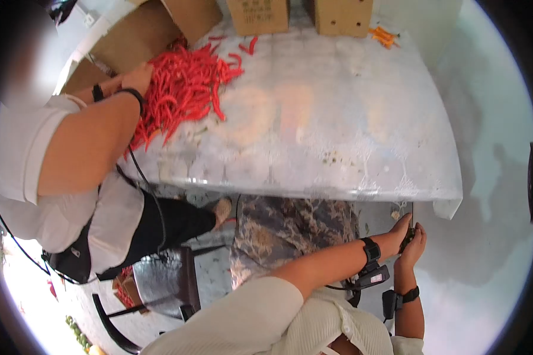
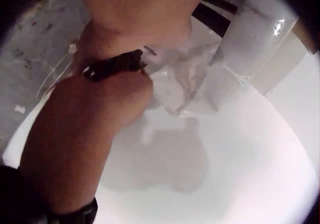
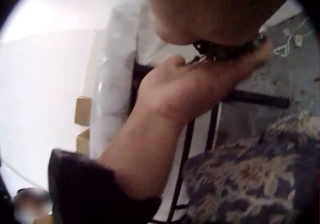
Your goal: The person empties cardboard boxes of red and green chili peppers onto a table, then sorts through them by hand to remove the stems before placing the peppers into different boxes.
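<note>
Small dark object (image 1: 407, 238), just below the near right corner of the counter (image 1: 337, 118): judged light, probably stiff, easy to drop; what it is, unclear. Best pinched at its ends with the fingertips. Left hand (image 1: 398, 229) and right hand (image 1: 416, 242) are together, fingers curled onto it, forearms reaching forward.

No legible txt; cardboard box (image 1: 258, 15) print too blurred.

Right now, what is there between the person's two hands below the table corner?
A small dark thing, held between the left hand and the right hand; too blurred to name. It shows in all three views, clearest from the left wrist.
</note>
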{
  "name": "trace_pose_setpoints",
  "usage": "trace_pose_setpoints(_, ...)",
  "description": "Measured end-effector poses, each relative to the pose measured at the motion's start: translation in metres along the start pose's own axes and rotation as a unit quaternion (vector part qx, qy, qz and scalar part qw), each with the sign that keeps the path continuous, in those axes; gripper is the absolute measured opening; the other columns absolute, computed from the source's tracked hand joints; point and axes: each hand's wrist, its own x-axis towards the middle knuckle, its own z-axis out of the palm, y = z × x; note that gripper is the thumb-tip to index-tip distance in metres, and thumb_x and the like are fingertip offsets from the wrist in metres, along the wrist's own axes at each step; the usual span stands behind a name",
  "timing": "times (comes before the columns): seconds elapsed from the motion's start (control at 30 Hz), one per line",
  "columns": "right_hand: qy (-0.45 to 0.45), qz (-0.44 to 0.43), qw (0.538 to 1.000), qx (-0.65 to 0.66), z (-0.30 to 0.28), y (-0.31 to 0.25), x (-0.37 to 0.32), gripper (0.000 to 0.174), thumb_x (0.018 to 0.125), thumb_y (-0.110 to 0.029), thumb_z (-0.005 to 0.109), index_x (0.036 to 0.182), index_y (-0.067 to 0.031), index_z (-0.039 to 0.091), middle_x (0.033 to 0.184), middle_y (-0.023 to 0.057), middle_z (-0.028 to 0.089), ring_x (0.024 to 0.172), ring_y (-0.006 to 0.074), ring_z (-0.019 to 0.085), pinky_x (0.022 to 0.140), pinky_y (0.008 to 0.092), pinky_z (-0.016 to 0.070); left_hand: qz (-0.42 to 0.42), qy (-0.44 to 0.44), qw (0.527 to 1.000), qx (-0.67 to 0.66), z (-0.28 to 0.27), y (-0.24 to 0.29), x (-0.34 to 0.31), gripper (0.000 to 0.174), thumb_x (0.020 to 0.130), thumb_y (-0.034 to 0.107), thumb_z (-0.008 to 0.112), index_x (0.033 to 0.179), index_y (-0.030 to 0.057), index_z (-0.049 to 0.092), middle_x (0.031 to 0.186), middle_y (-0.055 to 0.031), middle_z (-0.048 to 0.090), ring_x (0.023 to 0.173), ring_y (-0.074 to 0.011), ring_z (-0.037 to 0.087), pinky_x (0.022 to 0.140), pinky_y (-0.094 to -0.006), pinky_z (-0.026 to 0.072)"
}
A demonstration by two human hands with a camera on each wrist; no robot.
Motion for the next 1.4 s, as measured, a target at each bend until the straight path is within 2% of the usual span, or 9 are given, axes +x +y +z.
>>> trace_pose_setpoints(0.17, 0.002, 0.096, 0.986, -0.134, -0.037, 0.037, 0.033, 0.045, 0.095, -0.033, 0.040, 0.129, -0.0041, 0.045, 0.125, 0.0115, 0.050, 0.114, 0.0224, 0.047, 0.097, 0.0358, 0.0356, 0.018, 0.190, 0.799, 0.570, -0.001, 0.024, 0.030, 0.074, 0.084, 0.056, 0.044, 0.136, 0.0027, 0.037, 0.137, -0.0173, 0.044, 0.122, -0.0294, 0.047, 0.100, -0.0415, 0.0351)
trace_pose_setpoints(0.23, -0.018, 0.217, 0.970, -0.103, -0.040, 0.021, 0.019, 0.050, 0.092, -0.043, 0.041, 0.132, -0.0114, 0.043, 0.129, 0.0071, 0.048, 0.118, 0.0223, 0.044, 0.099, 0.0377, 0.0324, 0.031, 0.029, 0.753, 0.656, 0.008, 0.040, 0.007, 0.077, 0.086, 0.053, 0.043, 0.138, -0.0027, 0.028, 0.140, -0.0218, 0.036, 0.130, -0.0334, 0.035, 0.105, -0.0433, 0.0290)
trace_pose_setpoints(0.33, -0.299, 0.244, 0.848, 0.363, -0.025, -0.034, -0.012, 0.051, 0.094, -0.045, 0.038, 0.129, -0.0079, 0.045, 0.129, 0.0100, 0.048, 0.120, 0.0261, 0.044, 0.102, 0.0411, 0.0328, 0.167, -0.052, 0.681, 0.711, 0.026, 0.055, -0.041, 0.075, 0.089, 0.048, 0.043, 0.138, -0.0056, 0.026, 0.140, -0.0251, 0.034, 0.133, -0.0358, 0.031, 0.108, -0.0436, 0.0260)
trace_pose_setpoints(0.47, -0.163, 0.307, 0.821, 0.452, 0.005, -0.161, -0.021, 0.052, 0.092, -0.050, 0.039, 0.123, -0.0097, 0.048, 0.123, 0.0092, 0.052, 0.117, 0.0249, 0.046, 0.100, 0.0411, 0.0344, 0.418, -0.070, 0.570, 0.704, 0.058, 0.055, -0.104, 0.066, 0.091, 0.041, 0.041, 0.137, -0.0061, 0.030, 0.136, -0.0272, 0.038, 0.130, -0.0366, 0.034, 0.108, -0.0423, 0.0259)
trace_pose_setpoints(0.87, -0.401, -0.058, 0.839, 0.362, 0.036, -0.314, -0.076, 0.059, 0.097, -0.039, 0.031, 0.137, 0.0054, 0.027, 0.140, 0.0194, 0.036, 0.130, 0.0279, 0.035, 0.109, 0.0366, 0.0258, 0.553, -0.251, 0.656, 0.449, 0.091, 0.168, -0.251, 0.060, 0.098, 0.035, 0.032, 0.139, -0.0084, 0.021, 0.144, -0.0244, 0.026, 0.137, -0.0308, 0.024, 0.111, -0.0355, 0.0201)
trace_pose_setpoints(1.1, 0.096, -0.523, 0.835, -0.143, 0.109, -0.326, -0.083, 0.059, 0.095, -0.039, 0.032, 0.135, 0.0034, 0.037, 0.142, 0.0214, 0.033, 0.132, 0.0297, 0.033, 0.110, 0.0412, 0.0237, 0.238, -0.352, 0.902, 0.069, 0.065, 0.196, -0.254, 0.060, 0.098, 0.044, 0.030, 0.139, -0.0001, 0.029, 0.141, -0.0138, 0.034, 0.132, -0.0214, 0.032, 0.106, -0.0303, 0.0283)
trace_pose_setpoints(1.2, -0.201, -0.615, 0.720, -0.252, 0.168, -0.316, -0.074, 0.055, 0.094, -0.038, 0.035, 0.131, 0.0015, 0.045, 0.139, 0.0231, 0.038, 0.131, 0.0331, 0.034, 0.109, 0.0418, 0.0226, 0.201, -0.449, 0.868, -0.073, 0.045, 0.213, -0.260, 0.054, 0.098, 0.044, 0.032, 0.133, 0.0035, 0.038, 0.129, -0.0077, 0.045, 0.120, -0.0166, 0.042, 0.100, -0.0307, 0.0355)
trace_pose_setpoints(1.3, -0.257, -0.569, 0.763, -0.169, 0.217, -0.317, -0.054, 0.053, 0.094, -0.035, 0.043, 0.133, 0.0009, 0.042, 0.138, 0.0229, 0.038, 0.130, 0.0370, 0.033, 0.109, 0.0415, 0.0223, 0.279, -0.398, 0.870, 0.087, -0.006, 0.273, -0.286, 0.046, 0.098, 0.036, 0.039, 0.130, 0.0044, 0.044, 0.124, -0.0051, 0.050, 0.115, -0.0140, 0.046, 0.098, -0.0297, 0.0372)
trace_pose_setpoints(1.4, -0.327, -0.381, 0.853, -0.139, 0.251, -0.295, -0.012, 0.060, 0.088, -0.024, 0.056, 0.138, -0.0016, 0.033, 0.139, 0.0213, 0.036, 0.125, 0.0341, 0.041, 0.100, 0.0402, 0.0357, 0.511, -0.018, 0.819, 0.263, -0.050, 0.304, -0.343, 0.043, 0.091, 0.019, 0.055, 0.128, -0.0009, 0.046, 0.125, -0.0068, 0.051, 0.117, -0.0155, 0.046, 0.101, -0.0312, 0.0350)
